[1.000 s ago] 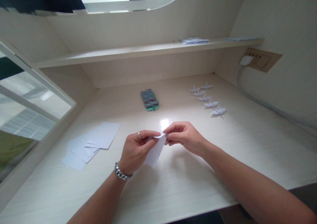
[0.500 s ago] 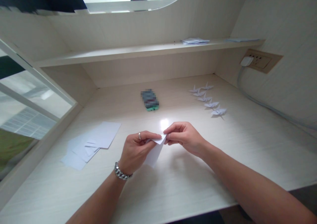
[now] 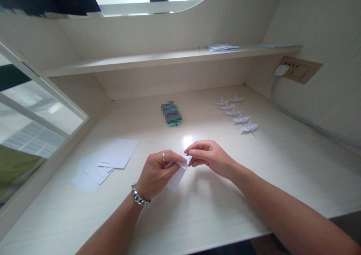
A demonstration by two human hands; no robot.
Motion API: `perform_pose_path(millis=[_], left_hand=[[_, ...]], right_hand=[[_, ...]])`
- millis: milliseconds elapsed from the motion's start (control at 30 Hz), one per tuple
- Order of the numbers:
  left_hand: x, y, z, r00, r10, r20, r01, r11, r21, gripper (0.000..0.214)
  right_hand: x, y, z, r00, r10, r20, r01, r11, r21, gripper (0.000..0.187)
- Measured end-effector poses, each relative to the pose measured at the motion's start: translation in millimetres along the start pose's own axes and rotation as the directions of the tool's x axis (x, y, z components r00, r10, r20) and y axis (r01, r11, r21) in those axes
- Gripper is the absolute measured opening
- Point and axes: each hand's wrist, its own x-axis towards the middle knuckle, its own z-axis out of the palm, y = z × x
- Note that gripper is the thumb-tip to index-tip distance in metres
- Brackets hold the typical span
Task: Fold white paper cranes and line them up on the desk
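Note:
A partly folded sheet of white paper (image 3: 176, 179) is held above the desk between my two hands. My left hand (image 3: 159, 169), with a ring and a chain bracelet, pinches it with the thumb on top. At the paper's upper right corner, the thumb and fingers of my right hand (image 3: 205, 154) are closed on the folded edge. My left fingers cover part of the sheet, so its full fold is hidden. Several folded paper cranes (image 3: 249, 127) stand in a slanting row beyond my right hand. Loose white sheets (image 3: 120, 153) lie overlapping to the left.
A phone-like object (image 3: 172, 114), blurred out, with a green edge, lies toward the back of the desk (image 3: 225, 213). Above it runs a shelf (image 3: 141, 62) bearing a paper stack (image 3: 222, 47). A plug (image 3: 281, 70) and grey cable (image 3: 304, 121) are at the right wall.
My left thumb and fingers have shifted slightly right and down along the paper. My right thumb has moved over the folded corner, and its fingertips have shifted a little. The sheet stays held.

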Motion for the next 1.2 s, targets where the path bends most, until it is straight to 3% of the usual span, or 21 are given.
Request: perform_pose_path(millis=[133, 267, 533, 767, 900, 1200], left_hand=[[0.3, 1.3, 2.0, 1.0, -0.014, 0.006, 0.014, 1.0, 0.015, 0.008], [0.3, 2.9, 1.8, 0.996, -0.093, -0.012, 0.094, 0.995, 0.036, 0.008], [1.4, 0.8, 0.1, 0.99, -0.137, 0.006, 0.137, 0.989, 0.05, 0.009], [4.3, -7.1, -9.8, 0.955, -0.268, 0.128, 0.291, 0.932, -0.218, 0.029], [5.4, -10.3, -12.6, 0.937, -0.321, 0.135, 0.348, 0.872, -0.343, 0.035], [7.6, -0.4, -1.4, 0.943, -0.329, 0.049, 0.332, 0.936, -0.117, 0.026]], right_hand=[[2.3, 6.0, -1.1, 0.998, -0.041, 0.043, 0.047, 0.989, -0.139, 0.026], [2.3, 6.0, -3.3, 0.999, -0.043, 0.024, 0.046, 0.986, -0.163, 0.026], [0.4, 5.9, -1.7, 0.997, -0.027, 0.066, 0.038, 0.985, -0.169, 0.027], [0.4, 5.4, -2.7, 0.999, -0.037, -0.017, 0.034, 0.987, -0.159, 0.028], [0.3, 4.7, -2.9, 0.998, -0.046, -0.03, 0.041, 0.988, -0.149, 0.028], [0.0, 6.6, -0.7, 0.998, -0.059, -0.021, 0.053, 0.977, -0.204, 0.025]])
